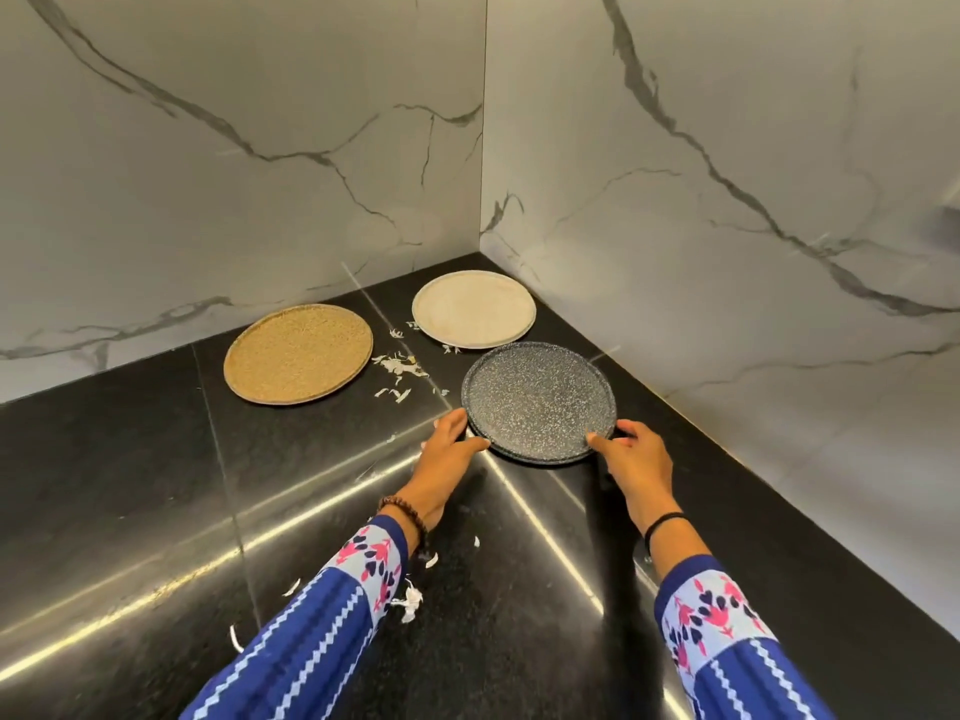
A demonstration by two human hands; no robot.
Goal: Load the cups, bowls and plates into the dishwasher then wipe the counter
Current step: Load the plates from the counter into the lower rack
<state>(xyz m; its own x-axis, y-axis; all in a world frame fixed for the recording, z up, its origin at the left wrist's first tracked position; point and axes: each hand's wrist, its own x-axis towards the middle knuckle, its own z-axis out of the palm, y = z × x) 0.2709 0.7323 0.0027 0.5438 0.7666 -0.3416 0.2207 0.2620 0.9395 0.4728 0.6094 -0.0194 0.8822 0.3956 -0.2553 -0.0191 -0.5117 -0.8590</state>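
On the counter [130, 485], the left hand [449, 449] and right hand [631, 457] grip the dark plate [537, 400]; loading seems barely begun, scraps [395, 367] not wiped.

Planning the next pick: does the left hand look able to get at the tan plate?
Probably yes, once it lets go: the left hand holds the left rim of the dark speckled plate; the tan plate lies further back to its left, with only small white scraps on the counter between.
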